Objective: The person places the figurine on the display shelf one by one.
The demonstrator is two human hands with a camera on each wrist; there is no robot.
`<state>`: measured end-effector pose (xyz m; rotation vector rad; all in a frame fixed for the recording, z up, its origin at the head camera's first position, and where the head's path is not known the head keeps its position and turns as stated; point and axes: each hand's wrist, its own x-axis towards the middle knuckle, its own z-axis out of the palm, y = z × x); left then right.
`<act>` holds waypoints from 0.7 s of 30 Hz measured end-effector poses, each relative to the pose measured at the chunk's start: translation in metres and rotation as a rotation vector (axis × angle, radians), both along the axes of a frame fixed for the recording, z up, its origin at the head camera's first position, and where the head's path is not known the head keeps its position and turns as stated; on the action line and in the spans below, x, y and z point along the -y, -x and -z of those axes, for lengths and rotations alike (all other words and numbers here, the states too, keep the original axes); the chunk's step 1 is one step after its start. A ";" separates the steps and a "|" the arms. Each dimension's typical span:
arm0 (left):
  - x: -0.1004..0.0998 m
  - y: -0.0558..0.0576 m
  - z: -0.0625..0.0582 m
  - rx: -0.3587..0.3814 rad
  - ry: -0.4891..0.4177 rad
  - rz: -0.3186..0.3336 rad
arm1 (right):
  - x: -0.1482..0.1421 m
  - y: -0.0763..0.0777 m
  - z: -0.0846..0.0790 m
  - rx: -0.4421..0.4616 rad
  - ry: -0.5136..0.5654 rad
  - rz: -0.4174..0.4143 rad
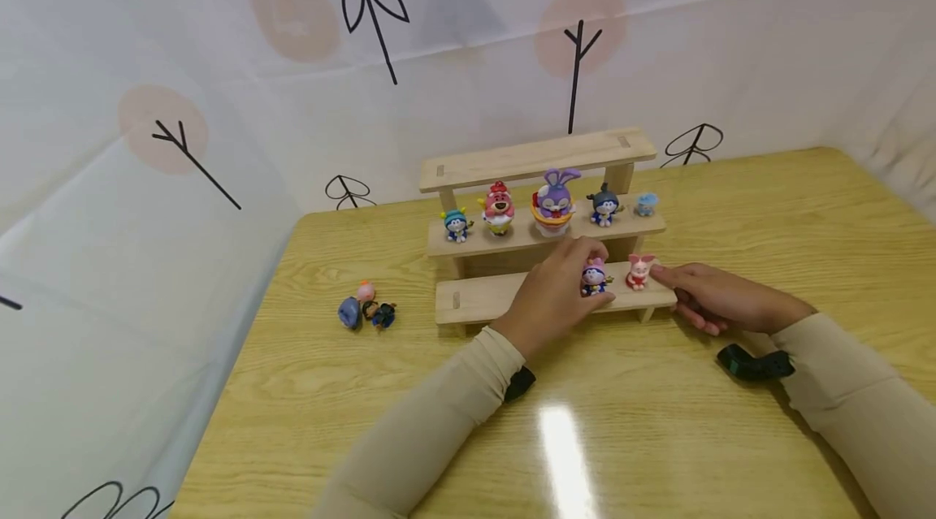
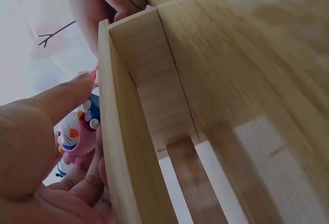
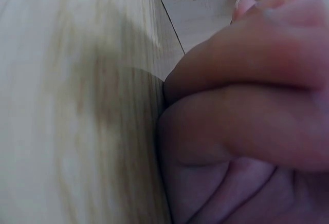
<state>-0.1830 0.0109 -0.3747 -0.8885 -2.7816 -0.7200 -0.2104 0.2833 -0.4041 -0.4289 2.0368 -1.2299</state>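
Pinching a glossy, round-headed pink-hooded figurine (image 1: 594, 278) between thumb and fingers, the left hand (image 1: 559, 289) reaches over the front edge of the bottom step of a pale wooden stand (image 1: 483, 297), nearer that step's right end. The right hand (image 1: 712, 297) is at the right end, a fingertip beside the smooth pink pig figurine (image 1: 639, 272), its other fingers bent and resting on the worktop (image 1: 307, 421); whether it grips the stand I cannot tell. The stand is three straight-edged, square-cornered planks with fine grain. Along its middle step sits a row of moulded figurines, a long-eared purple rabbit (image 1: 553, 202) in the centre. Toward the worktop's left edge lie a rounded blue piece (image 1: 350, 313), a pink ball-like piece (image 1: 366, 291) and some dark pieces (image 1: 380, 314), probably figurines on their sides, too small to make out. Fingers cover part of the pink-hooded figurine, and its base contact with the step is unclear. Blurred knuckles fill much of the right wrist view, and both sleeves (image 1: 431, 421) are cut off by the frame
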 end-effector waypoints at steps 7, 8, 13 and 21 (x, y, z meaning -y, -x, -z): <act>-0.010 0.001 0.003 -0.053 0.017 0.019 | 0.002 -0.003 -0.002 0.008 -0.005 0.005; -0.010 0.001 0.003 -0.067 0.018 0.023 | 0.002 -0.003 -0.003 0.008 -0.006 0.006; -0.011 0.002 0.006 -0.133 0.048 0.021 | 0.002 -0.002 -0.003 0.009 -0.014 0.007; -0.009 0.003 0.007 -0.155 0.078 0.025 | 0.001 -0.001 -0.001 0.004 -0.004 0.007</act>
